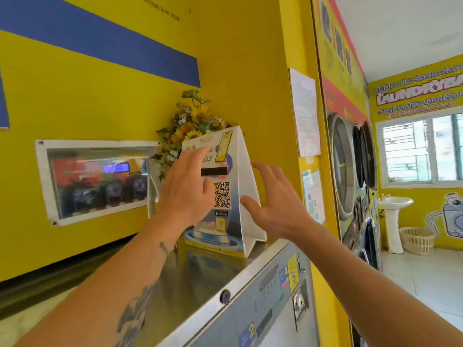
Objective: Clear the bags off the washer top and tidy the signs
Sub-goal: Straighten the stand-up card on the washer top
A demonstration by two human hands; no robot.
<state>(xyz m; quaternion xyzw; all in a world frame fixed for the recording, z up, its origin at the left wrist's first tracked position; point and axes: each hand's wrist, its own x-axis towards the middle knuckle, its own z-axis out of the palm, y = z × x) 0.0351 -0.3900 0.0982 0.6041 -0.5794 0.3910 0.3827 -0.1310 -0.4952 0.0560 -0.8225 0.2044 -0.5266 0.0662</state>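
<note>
A white tent-shaped sign [226,196] with a QR code and a phone picture stands upright on the far end of the steel washer top [200,279]. My left hand [186,189] is spread in front of the sign's printed face, fingers apart; whether it touches the sign I cannot tell. My right hand [273,204] hovers open at the sign's right side panel, close to it but not gripping. A second white sign [152,196] stands partly hidden behind my left hand. No bags are in view on the washer top.
A bunch of artificial sunflowers [186,123] stands behind the sign against the yellow wall. A framed glass window [97,179] is set in the wall on the left. Stacked dryers [353,171], a white pedestal sink [393,216] and a woven basket [417,240] are at the right.
</note>
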